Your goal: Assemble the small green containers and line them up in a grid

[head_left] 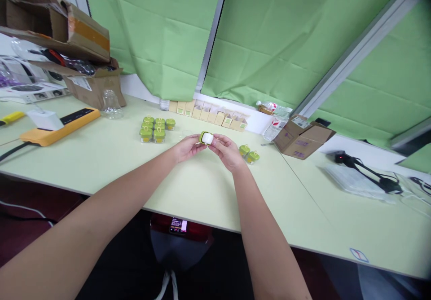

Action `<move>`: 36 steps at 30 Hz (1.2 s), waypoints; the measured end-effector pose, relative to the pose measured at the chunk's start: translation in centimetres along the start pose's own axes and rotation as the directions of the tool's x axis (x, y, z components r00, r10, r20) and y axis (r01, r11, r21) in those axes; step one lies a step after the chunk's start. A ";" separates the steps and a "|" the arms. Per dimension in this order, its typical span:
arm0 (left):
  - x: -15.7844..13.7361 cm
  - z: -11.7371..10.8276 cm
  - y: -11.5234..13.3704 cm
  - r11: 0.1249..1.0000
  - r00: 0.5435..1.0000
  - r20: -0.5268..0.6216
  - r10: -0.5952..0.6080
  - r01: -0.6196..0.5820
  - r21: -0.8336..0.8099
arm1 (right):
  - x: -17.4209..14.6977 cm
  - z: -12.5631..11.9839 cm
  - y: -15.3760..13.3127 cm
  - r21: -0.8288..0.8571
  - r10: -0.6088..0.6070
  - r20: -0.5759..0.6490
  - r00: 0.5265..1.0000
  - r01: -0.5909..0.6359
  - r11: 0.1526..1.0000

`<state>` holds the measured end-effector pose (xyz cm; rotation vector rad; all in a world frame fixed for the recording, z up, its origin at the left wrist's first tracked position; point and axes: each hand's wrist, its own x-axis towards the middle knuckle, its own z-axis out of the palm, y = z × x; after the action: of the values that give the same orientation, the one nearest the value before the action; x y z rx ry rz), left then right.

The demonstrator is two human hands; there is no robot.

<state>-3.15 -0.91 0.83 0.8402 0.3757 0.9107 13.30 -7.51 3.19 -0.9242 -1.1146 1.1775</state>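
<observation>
Above the middle of the table, my left hand (187, 149) and my right hand (228, 151) hold a small green lid with a white insert (206, 138) between their fingertips. The lid's white side is turned toward me and to the right. My left fingers grip its left edge, and my right thumb presses at the white part. Several small clear containers with green lids (153, 130) stand grouped to the left of my hands. A few more green-lidded containers (248, 154) are just right of my right hand, partly behind it. A faint clear piece (186, 133) lies behind my left hand.
A row of small cardboard boxes (208, 113) lines the back wall. To the left are an orange power strip (60, 127), a clear jar (111, 104) and stacked cartons (89, 89). Bottles (272, 127), an open carton (301, 138) and a black cable (367, 172) lie right.
</observation>
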 end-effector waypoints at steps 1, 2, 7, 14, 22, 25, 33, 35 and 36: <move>0.0 0.0 0.0 1.000 1.000 -0.006 0.002 -0.002 0.001 | 0.0 0.0 0.0 -0.009 0.003 -0.001 1.000 -0.003 1.000; 0.0 0.0 0.1 1.000 1.000 -0.014 0.004 -0.004 0.001 | 0.0 0.0 0.0 -0.017 0.005 0.001 1.000 -0.005 1.000; 0.0 0.1 0.0 1.000 1.000 -0.021 -0.009 0.009 0.002 | -0.3 0.5 -0.1 -0.024 0.013 0.049 0.999 -0.012 1.000; -0.2 0.5 -0.1 1.000 0.998 -0.061 0.005 -0.004 0.005 | -0.3 0.7 0.1 0.029 0.030 0.023 0.999 -0.030 0.999; 0.0 0.2 -0.3 0.999 0.997 -0.074 0.004 -0.001 0.042 | -0.2 1.2 0.3 0.004 0.038 0.006 0.999 -0.038 0.999; 0.2 -0.2 -0.6 0.996 0.997 -0.068 0.032 -0.027 0.085 | -0.1 1.4 0.5 -0.061 0.011 -0.005 1.000 -0.011 0.998; 0.5 -0.5 -0.8 0.987 0.996 -0.049 0.070 -0.062 0.149 | -0.1 1.4 0.8 -0.170 -0.060 0.022 0.998 0.063 0.983; 0.4 -0.4 -0.7 0.986 0.996 -0.055 0.072 -0.063 0.158 | -0.1 1.4 0.7 -0.167 -0.067 0.034 0.997 0.072 0.983; 0.4 -0.4 -0.7 0.985 0.996 -0.054 0.075 -0.065 0.161 | -0.1 1.4 0.6 -0.164 -0.067 0.033 0.997 0.072 0.984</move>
<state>-2.82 -0.61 0.09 0.9788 0.4785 0.9825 11.77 -7.56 2.86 -0.9893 -1.2714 1.0555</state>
